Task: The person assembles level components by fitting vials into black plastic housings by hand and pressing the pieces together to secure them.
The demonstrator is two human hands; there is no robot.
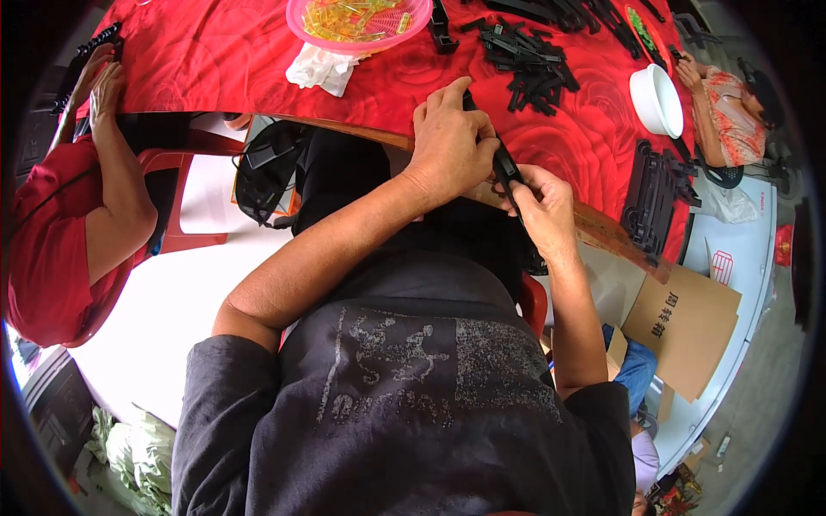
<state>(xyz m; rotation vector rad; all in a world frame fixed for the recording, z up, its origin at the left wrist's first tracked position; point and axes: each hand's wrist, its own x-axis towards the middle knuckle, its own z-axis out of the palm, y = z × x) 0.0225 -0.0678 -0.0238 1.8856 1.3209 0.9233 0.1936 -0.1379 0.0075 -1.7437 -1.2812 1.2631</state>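
Note:
A long, narrow black plastic strip (506,162) slants over the front edge of the red-covered table. My left hand (449,142) is closed on its upper part, fingers on the far side and thumb toward me. Lower down, my right hand (544,202) pinches the same strip between thumb and fingers. Part of the strip is hidden behind both hands. Beyond them lies a loose pile of small black plastic pieces (529,69).
A pink basket (297,21) of yellow translucent pieces stands beside crumpled white tissue (320,70). To the right are a white bowl (656,99) and stacked black plastic parts (645,198). Co-workers sit at left and far right. A cardboard box (688,322) stands lower right.

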